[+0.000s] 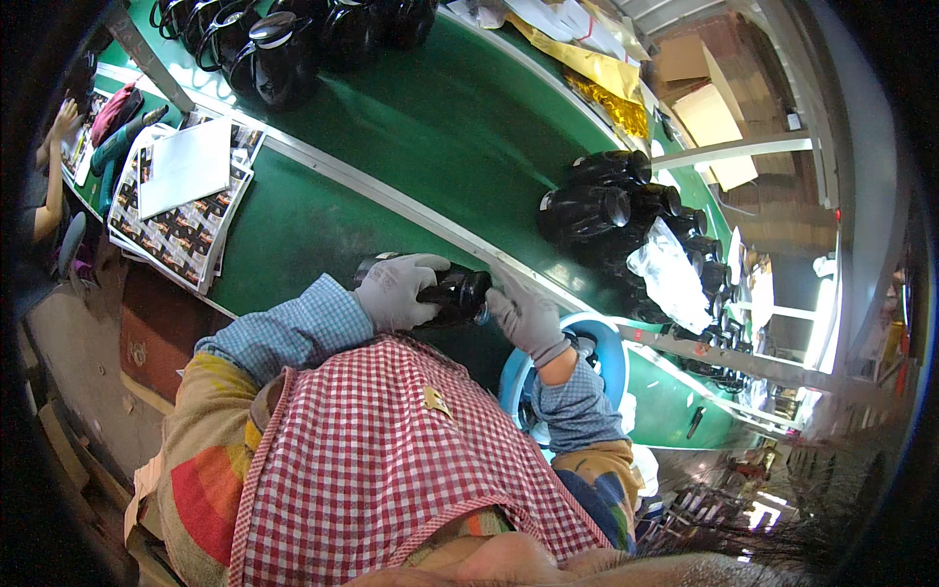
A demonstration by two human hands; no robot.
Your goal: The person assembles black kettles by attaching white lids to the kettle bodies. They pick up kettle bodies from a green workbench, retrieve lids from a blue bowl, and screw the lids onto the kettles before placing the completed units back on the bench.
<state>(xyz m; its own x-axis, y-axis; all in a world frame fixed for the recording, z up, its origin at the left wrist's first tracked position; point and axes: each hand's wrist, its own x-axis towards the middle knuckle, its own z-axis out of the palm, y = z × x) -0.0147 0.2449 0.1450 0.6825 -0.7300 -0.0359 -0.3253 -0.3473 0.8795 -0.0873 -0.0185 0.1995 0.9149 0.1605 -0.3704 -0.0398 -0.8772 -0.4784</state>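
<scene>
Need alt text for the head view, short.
Two grey-gloved hands, left hand and right hand, hold a glossy black jug over a green conveyor belt. More black jugs cluster on the belt; printed sheets lie at left.

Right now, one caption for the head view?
Both gloved hands, left and right, grip a black jug over the green conveyor belt.

- A factory assembly line: a long green conveyor belt (430, 127) runs past the worker.
- Batches of identical black glossy jugs (284, 49) wait on it.
- Stacks of printed leaflets (181, 235), cardboard boxes (714, 122) and another worker's arm (49, 210) line the sides.
</scene>
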